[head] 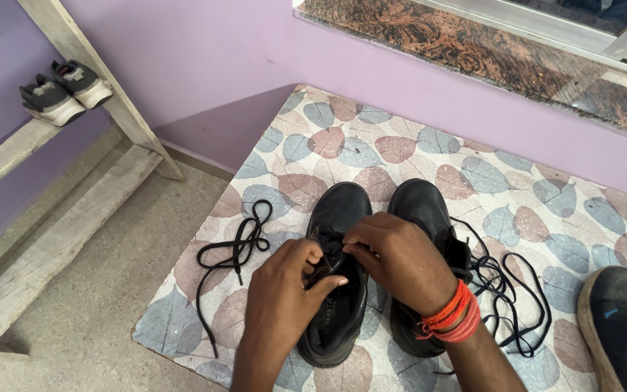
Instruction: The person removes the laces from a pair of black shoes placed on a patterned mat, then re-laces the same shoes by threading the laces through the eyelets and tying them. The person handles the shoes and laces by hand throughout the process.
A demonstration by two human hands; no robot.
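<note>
Left shoe, black, sits on the leaf-patterned mat with its toe pointing away from the person and its heel nearest, so its long axis runs straight out from the body, and both hands are right on top of its open throat. Left hand comes in from the near side, fingers curled narrow, thumb and forefinger pinched at the eyelet area on a short bit of lace; what exactly lies under the fingertips is hard to tell. Right hand reaches across from the other side, also closed down tight, fingertips meeting the left hand's over the tongue, so the work point lies just ahead of both hands, the left one a touch nearer the heel. A red thread band circles the right wrist. Touching the left shoe on its right is the right shoe, same heading, partly covered by that hand. A loose black lace trails on the mat to the left, apart from the shoes; another tangle of lace spreads to the right. At the far right edge, a dark sneaker. Off the mat, up left, a grey pair rests on a wooden rack.
</note>
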